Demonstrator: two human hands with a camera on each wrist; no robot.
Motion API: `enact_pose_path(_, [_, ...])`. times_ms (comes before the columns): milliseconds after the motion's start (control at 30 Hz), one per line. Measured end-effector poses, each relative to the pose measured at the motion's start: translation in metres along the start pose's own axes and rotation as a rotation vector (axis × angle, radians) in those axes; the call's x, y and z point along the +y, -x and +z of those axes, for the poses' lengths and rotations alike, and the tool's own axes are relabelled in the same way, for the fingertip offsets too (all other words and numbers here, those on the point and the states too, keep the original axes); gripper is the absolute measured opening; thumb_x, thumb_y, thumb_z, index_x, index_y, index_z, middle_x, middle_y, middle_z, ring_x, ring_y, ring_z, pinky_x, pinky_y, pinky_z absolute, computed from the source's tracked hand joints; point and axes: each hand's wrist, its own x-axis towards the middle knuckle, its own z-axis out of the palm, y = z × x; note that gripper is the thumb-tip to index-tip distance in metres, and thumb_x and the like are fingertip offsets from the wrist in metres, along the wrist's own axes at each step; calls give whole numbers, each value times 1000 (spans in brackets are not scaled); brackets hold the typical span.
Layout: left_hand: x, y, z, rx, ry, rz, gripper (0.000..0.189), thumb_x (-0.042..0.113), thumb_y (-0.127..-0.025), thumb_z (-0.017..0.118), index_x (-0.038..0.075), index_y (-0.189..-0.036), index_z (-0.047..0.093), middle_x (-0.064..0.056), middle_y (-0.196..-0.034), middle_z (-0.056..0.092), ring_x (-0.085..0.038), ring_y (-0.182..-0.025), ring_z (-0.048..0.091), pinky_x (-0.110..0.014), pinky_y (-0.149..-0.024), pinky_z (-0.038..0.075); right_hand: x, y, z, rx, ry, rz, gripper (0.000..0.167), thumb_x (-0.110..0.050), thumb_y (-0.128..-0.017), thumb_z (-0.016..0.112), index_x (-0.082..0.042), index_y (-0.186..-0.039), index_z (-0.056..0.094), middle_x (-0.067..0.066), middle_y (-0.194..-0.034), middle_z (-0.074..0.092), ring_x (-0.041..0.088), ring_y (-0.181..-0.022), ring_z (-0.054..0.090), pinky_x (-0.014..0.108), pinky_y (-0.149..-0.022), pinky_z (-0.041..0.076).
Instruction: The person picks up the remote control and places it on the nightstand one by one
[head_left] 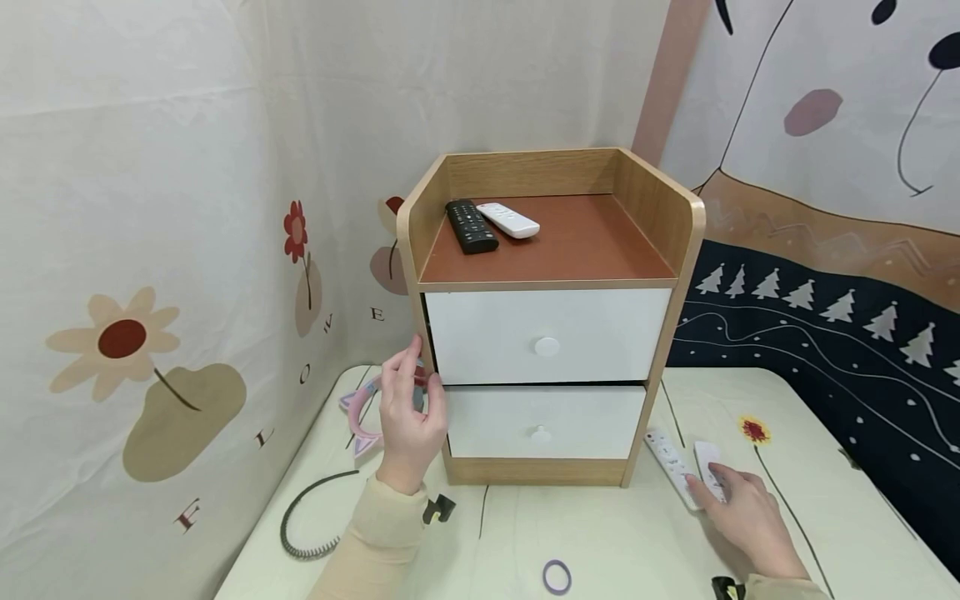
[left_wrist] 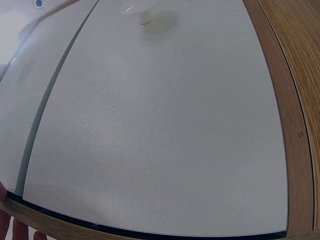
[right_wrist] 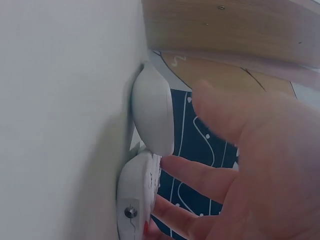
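My left hand (head_left: pixel 411 421) touches the left side of a small wooden cabinet (head_left: pixel 536 472), fingers fairly straight along its edge. The cabinet has two white drawers: an upper drawer (head_left: pixel 487 333) and a lower drawer (head_left: pixel 487 421), each with a round knob. To the right of the cabinet, my right hand (head_left: pixel 750 512) is at two white remotes lying on the table. One is a longer remote with buttons (head_left: pixel 666 461); beside it lies a plainer white remote (head_left: pixel 705 457). In the right wrist view, extended fingers (right_wrist: pixel 200 177) reach the remotes (right_wrist: pixel 152 107), with the thumb apart from them.
A black remote (head_left: pixel 471 227) and a white remote (head_left: pixel 510 220) lie on the cabinet top. Left of the cabinet are a pink headband with cat ears (head_left: pixel 360 417) and a dark coiled cord (head_left: pixel 300 500). A purple ring (head_left: pixel 557 577) lies near the front. Printed cloth hangs behind.
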Motion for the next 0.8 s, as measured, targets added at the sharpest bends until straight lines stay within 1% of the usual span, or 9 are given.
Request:
enact_pose_path(67, [0, 0, 0, 0, 2, -2, 61, -11, -96, 61, -8, -156, 53, -33, -124, 59, -28, -88, 60, -22, -79, 53, 0, 0, -2, -9, -3, 7, 87, -63, -113, 41, 10, -159, 45, 52, -154, 39, 71, -141, 40, 82, -114, 40])
enact_pose_path(133, [1, 0, 0, -1, 5, -6, 61, -11, -96, 61, -7, -156, 53, -33, -124, 59, -28, -88, 60, -21, -79, 53, 1, 1, -3, -22, -9, 15, 77, -53, -115, 38, 10, -160, 45, 52, -154, 39, 71, -141, 40, 82, -114, 39])
enact_pose_path(233, [1, 0, 0, -2, 2, -10, 62, -11, -96, 62, -7, -157, 53, -33, -125, 59, -28, -88, 60, -24, -78, 54, 2, 1, -5, -42, -5, 17, 64, -34, -113, 40, 9, -161, 44, 51, -153, 40, 72, -140, 41, 81, -114, 40])
enact_pose_path(333, [1, 1, -1, -3, -5, -14, 62, -11, -96, 62, -6, -157, 53, -32, -125, 59, -27, -88, 61, -29, -75, 55, 2, 0, -5, -51, -2, 17, 63, -23, -106, 48, 8, -160, 45, 52, -152, 40, 73, -139, 42, 81, -113, 41])
enact_pose_path(433, [1, 1, -1, -3, -10, -17, 62, -11, -95, 62, -6, -157, 53, -32, -126, 59, -27, -87, 61, -32, -72, 55, 2, 0, -2, -54, 5, 29, 69, -23, -101, 57, 9, -160, 45, 52, -151, 40, 73, -138, 43, 82, -112, 42])
enact_pose_path(500, [1, 1, -1, -2, -10, -18, 62, -10, -95, 62, -6, -157, 53, -32, -126, 59, -27, -87, 60, -30, -73, 54, 2, -1, -1, -54, 10, 37, 71, -24, -99, 62, 8, -160, 45, 52, -151, 40, 73, -138, 43, 83, -111, 42])
enact_pose_path(633, [1, 1, 0, 3, -12, -17, 62, -10, -95, 62, -6, -156, 54, -32, -126, 60, -27, -87, 60, -26, -75, 53, 2, -2, 1, -52, 7, 56, 74, -24, -96, 66, 8, -160, 45, 53, -150, 40, 72, -136, 46, 82, -110, 43])
enact_pose_path(800, [2, 1, 0, 7, -9, -20, 62, -10, -95, 61, -5, -156, 54, -32, -126, 60, -27, -86, 60, -24, -75, 53, 2, -1, 1, -29, 1, 60, 74, -24, -96, 69, 8, -159, 47, 52, -148, 43, 69, -135, 48, 80, -112, 44])
